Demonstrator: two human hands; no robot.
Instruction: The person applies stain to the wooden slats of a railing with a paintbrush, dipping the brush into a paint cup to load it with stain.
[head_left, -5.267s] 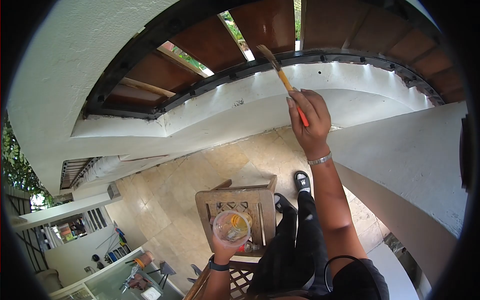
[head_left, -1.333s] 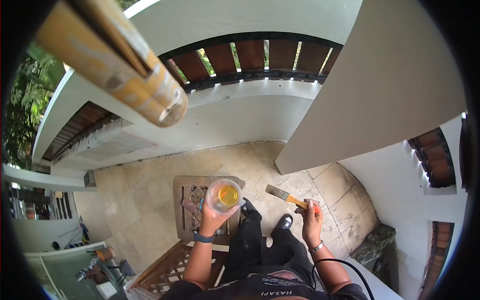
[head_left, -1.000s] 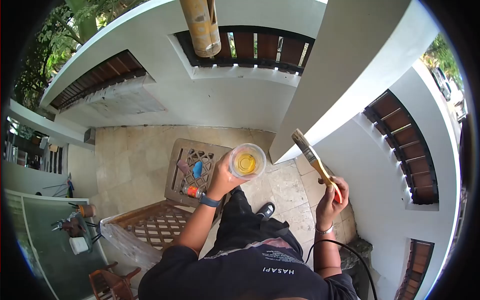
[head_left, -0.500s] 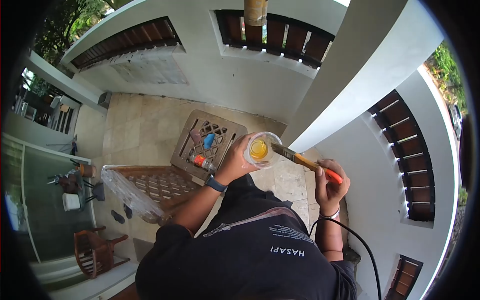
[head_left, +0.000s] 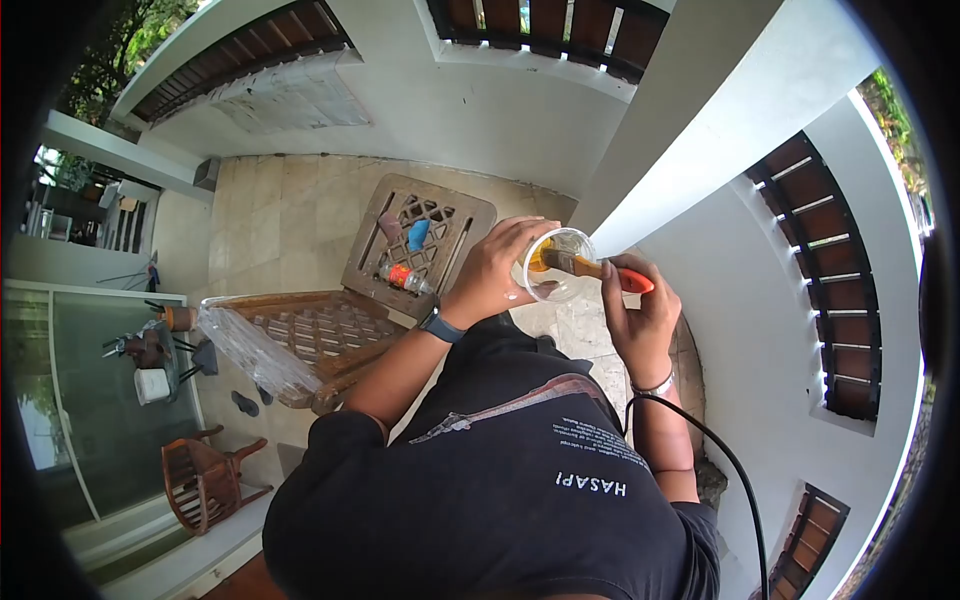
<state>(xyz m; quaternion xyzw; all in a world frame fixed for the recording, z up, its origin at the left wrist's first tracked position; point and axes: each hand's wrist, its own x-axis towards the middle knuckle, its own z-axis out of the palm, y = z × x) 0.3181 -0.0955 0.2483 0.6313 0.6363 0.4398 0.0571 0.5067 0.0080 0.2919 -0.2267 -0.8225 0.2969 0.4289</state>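
My left hand [head_left: 496, 268] is wrapped round a clear plastic cup [head_left: 572, 291], its mouth tilted toward the right. Yellow liquid shows at the bottom of the cup. Between the fingers and thumb of my right hand [head_left: 640, 318] is a paintbrush [head_left: 593, 268] with a wooden handle and an orange-red end. Its bristles are inside the cup, at the liquid. A plastic bottle with a red label [head_left: 404, 277] lies on the slatted wooden chair seat [head_left: 456, 215], beside a blue piece [head_left: 418, 234] and a pinkish piece [head_left: 390, 226].
A wooden lattice chair back [head_left: 300, 335] with clear plastic wrap [head_left: 255, 350] stands left of the seat. A white pillar [head_left: 690, 130] rises just beyond my hands. A black cable [head_left: 728, 468] runs by my right arm. Another wooden chair [head_left: 205, 480] is at lower left.
The brush has gone deeper into the cup, its bristles now down at the yellow liquid. The cup has tilted and shifted right and up. My right hand has moved closer to it.
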